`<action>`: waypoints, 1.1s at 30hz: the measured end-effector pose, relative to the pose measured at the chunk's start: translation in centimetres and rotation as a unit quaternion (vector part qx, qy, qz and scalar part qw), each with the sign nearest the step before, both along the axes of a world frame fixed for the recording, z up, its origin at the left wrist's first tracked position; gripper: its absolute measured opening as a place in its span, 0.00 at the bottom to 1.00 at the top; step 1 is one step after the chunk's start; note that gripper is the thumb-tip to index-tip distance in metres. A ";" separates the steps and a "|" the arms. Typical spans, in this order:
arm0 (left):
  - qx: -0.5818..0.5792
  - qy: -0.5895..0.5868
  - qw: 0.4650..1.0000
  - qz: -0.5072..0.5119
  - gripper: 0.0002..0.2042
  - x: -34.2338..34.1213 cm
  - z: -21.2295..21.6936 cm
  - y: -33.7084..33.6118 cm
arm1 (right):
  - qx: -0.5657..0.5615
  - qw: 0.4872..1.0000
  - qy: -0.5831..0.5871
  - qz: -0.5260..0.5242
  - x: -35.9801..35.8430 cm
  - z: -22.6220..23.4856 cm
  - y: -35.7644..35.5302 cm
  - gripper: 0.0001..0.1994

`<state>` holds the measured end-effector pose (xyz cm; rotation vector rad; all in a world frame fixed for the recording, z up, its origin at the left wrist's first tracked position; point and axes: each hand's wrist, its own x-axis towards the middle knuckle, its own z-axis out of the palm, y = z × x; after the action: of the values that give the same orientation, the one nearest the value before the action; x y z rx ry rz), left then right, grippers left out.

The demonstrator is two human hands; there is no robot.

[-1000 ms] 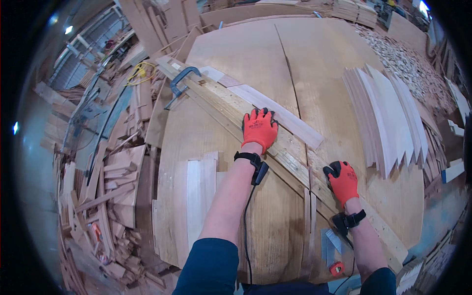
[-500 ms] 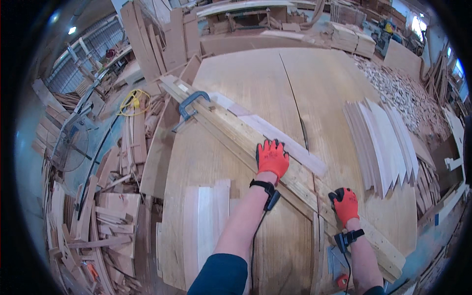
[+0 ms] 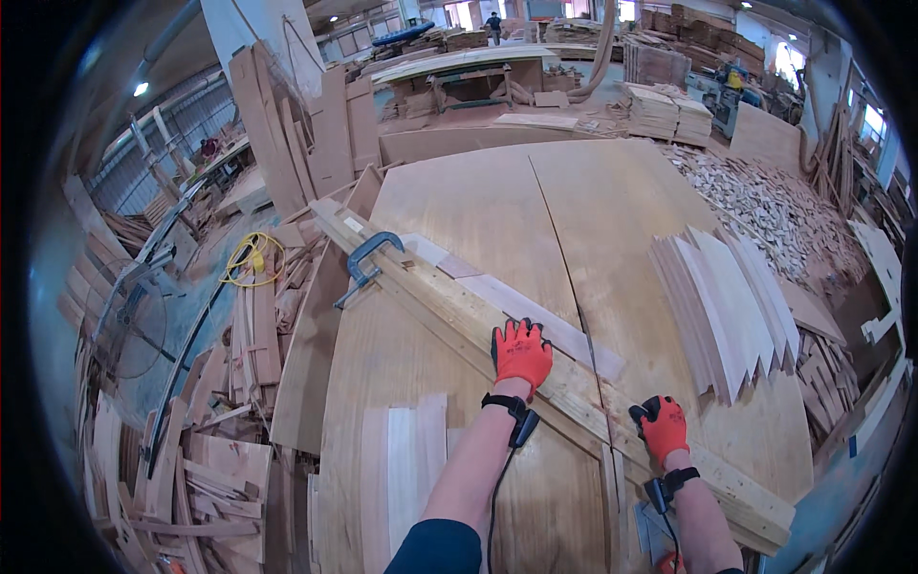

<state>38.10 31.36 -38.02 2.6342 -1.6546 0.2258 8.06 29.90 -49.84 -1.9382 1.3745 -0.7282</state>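
Note:
A long wooden beam (image 3: 449, 297) lies slantwise across a large pale wood panel (image 3: 478, 191). My left hand (image 3: 523, 354), in a red and black glove, is on the beam near its middle, with the fingers curled over the far edge. My right hand (image 3: 662, 428), gloved alike, holds the beam further down to the right, its fingers bent and thumb side toward the left. A blue C-clamp (image 3: 368, 260) grips the beam's far left end. Along the beam's far side lies a thin pale board (image 3: 535, 304). A dark seam (image 3: 564, 258) runs down the panel.
Stacked pale curved boards (image 3: 727, 306) stand on the panel at right; more pale strips (image 3: 406, 469) lie near left. A metal square (image 3: 653, 531) sits by my right forearm. Offcuts (image 3: 220, 488) heap at left, with a yellow cable (image 3: 253, 258) and a fan (image 3: 129, 316). A distant person (image 3: 493, 29) stands behind.
The view has tilted up, so the panel, beam and hands sit lower and more of the workshop's back shows. Both hands stay at about the same places on the beam.

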 end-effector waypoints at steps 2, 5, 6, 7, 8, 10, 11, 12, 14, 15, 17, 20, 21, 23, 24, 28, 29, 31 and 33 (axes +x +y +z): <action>0.002 -0.004 1.000 0.000 0.28 0.1 -0.2 0.2 | 0.009 1.000 0.002 -0.008 0.1 0.1 0.3 0.12; -0.004 0.001 1.000 -0.003 0.28 0.0 0.1 0.1 | 0.006 1.000 0.004 0.001 -0.3 0.0 0.1 0.13; -0.001 -0.002 1.000 -0.001 0.28 0.0 0.1 0.4 | 0.013 1.000 0.003 -0.001 -0.4 0.3 0.4 0.13; 0.001 -0.005 1.000 0.002 0.28 -0.1 0.1 0.5 | 0.019 1.000 0.003 -0.003 -0.4 0.8 0.7 0.13; 0.003 -0.009 1.000 0.004 0.28 -0.1 0.1 0.7 | 0.025 1.000 0.002 -0.005 -0.5 1.1 1.0 0.14; 0.004 -0.010 1.000 0.005 0.28 -0.4 0.4 0.9 | 0.019 1.000 0.004 -0.004 -0.7 1.2 1.0 0.14; 0.005 -0.011 1.000 0.006 0.28 -0.6 0.6 1.1 | 0.016 1.000 0.004 -0.002 -0.8 1.2 1.0 0.14; 0.006 -0.010 1.000 0.008 0.28 -0.9 0.7 1.1 | 0.017 1.000 0.007 -0.003 -1.1 1.4 1.1 0.14; 0.008 -0.008 1.000 0.011 0.27 -1.6 0.9 1.2 | 0.020 1.000 0.012 -0.003 -1.7 1.8 1.2 0.14; 0.008 -0.011 1.000 0.011 0.28 -1.7 1.0 1.4 | 0.021 1.000 0.014 -0.001 -1.9 2.0 1.3 0.14; 0.008 -0.017 1.000 0.010 0.28 -2.0 1.0 1.9 | 0.024 1.000 0.018 0.003 -2.4 2.3 1.7 0.15; -0.003 -0.013 1.000 0.009 0.27 -3.1 1.9 2.0 | 0.014 0.999 0.031 0.007 -3.9 3.9 1.5 0.16; 0.001 -0.023 1.000 0.014 0.27 -3.6 2.8 2.3 | 0.013 0.999 0.028 0.012 -4.3 4.9 1.7 0.16; 0.012 -0.043 0.999 0.016 0.26 -4.8 4.6 2.4 | 0.012 1.000 0.020 0.017 -5.5 6.6 1.8 0.16; -0.005 -0.079 0.997 0.013 0.26 -5.2 4.8 2.5 | -0.025 1.000 0.003 0.000 -5.9 6.3 2.0 0.17; 0.044 -0.060 0.997 -0.012 0.21 -10.6 4.3 3.4 | -0.037 0.998 0.020 0.039 -12.6 6.6 2.9 0.19; -0.019 -0.091 0.995 -0.045 0.20 -11.6 4.4 4.4 | -0.016 0.998 0.020 0.059 -14.7 8.3 3.4 0.20; 0.011 -0.103 0.995 0.000 0.26 -15.6 5.5 4.8 | 0.029 0.997 0.039 0.058 -19.4 10.8 3.8 0.20; 0.022 -0.067 0.998 0.004 0.28 -17.7 7.3 5.7 | 0.030 0.997 0.052 0.056 -20.8 12.2 4.7 0.20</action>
<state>20.43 37.05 -30.76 2.7145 -1.7057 0.3772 -12.72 34.65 -37.62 -2.0122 1.3209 -0.5327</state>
